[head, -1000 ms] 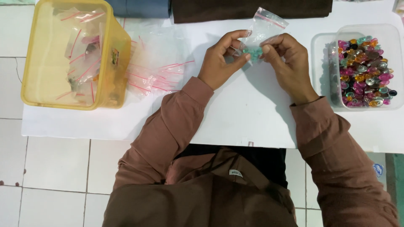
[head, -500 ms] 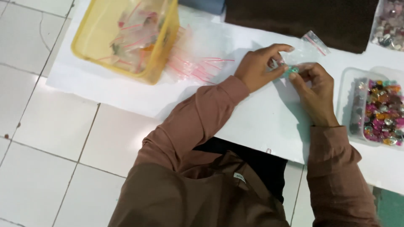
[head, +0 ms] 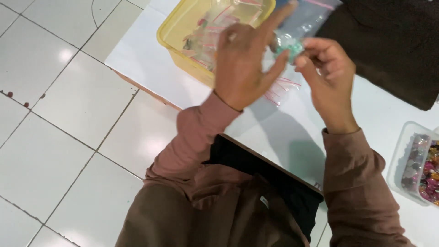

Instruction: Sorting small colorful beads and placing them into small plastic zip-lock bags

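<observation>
Both hands are raised above the table (head: 283,137) and meet on one small clear bag (head: 305,20) with a green thing (head: 292,46) inside. The left hand (head: 244,64) has its fingers spread, with forefinger and thumb pinching the bag. The right hand (head: 327,75) is curled, its fingertips closed on the same bag. Behind them stands one yellow tub (head: 183,34) holding several small bags. One clear box (head: 414,164) of coloured pieces lies at the right edge.

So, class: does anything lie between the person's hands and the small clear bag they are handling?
Nothing visible does. The left hand and the right hand both pinch the small clear bag directly, with a greenish item inside, above the white table.
</observation>
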